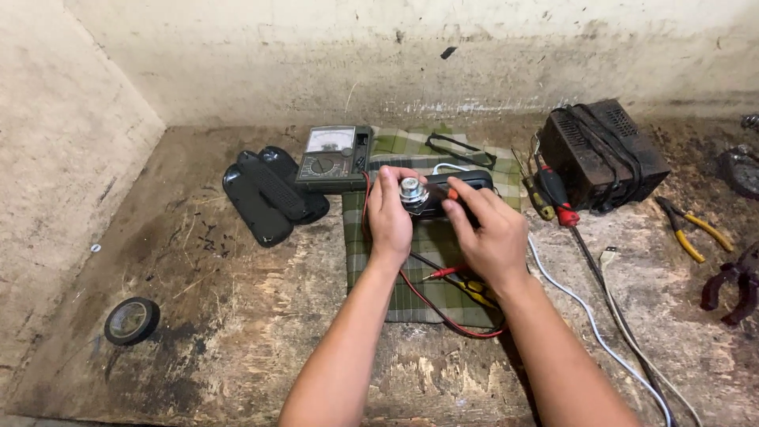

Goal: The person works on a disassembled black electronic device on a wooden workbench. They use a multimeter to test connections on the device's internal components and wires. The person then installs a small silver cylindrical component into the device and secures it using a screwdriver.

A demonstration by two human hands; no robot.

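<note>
My left hand [389,217] and right hand [492,233] pinch black part [431,198] over cloth [427,269], fingers clamped on both ends; feels small, hard, light; shiny knob [409,190] slippery, so grip black sides

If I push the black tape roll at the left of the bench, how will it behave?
The tape roll lies flat on the wooden bench, so it would probably slide, not roll. It looks small, likely light. Stood on edge, it might roll.
</note>
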